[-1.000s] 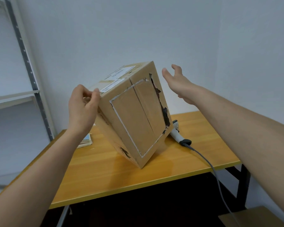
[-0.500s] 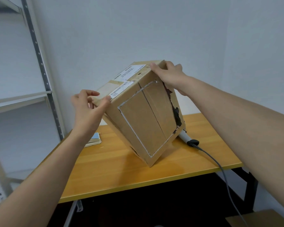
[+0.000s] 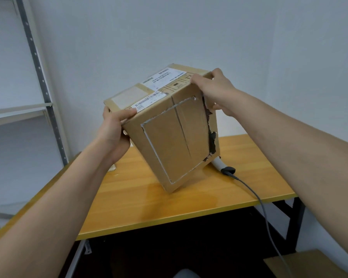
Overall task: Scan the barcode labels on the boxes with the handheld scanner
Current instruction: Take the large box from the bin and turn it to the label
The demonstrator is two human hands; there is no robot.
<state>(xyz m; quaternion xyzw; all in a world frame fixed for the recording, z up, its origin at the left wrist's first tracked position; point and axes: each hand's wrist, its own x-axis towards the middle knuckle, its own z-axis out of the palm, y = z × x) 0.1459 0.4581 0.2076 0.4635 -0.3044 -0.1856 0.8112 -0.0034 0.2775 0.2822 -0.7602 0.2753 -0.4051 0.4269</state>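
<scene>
A brown cardboard box [image 3: 169,141] is tilted on one bottom corner above the yellow table [image 3: 169,207]. Its top face carries a long white barcode label [image 3: 149,100] and a larger white shipping label [image 3: 163,78]. The side facing me has a torn, cut-out panel. My left hand [image 3: 114,128] grips the box's upper left corner, thumb on the label's end. My right hand [image 3: 215,91] grips the upper right corner. The handheld scanner [image 3: 222,165] lies on the table behind the box, mostly hidden, with its grey cable [image 3: 255,199] trailing off the front edge.
A metal shelf rack [image 3: 40,81] stands at the left against the wall. A small flat packet [image 3: 112,167] peeks out under my left wrist. A wooden surface [image 3: 309,263] sits low at the bottom right. White walls close off the back and right.
My right hand came in from the air and took the box's upper right corner. The box has tipped so its labelled top turns more toward me.
</scene>
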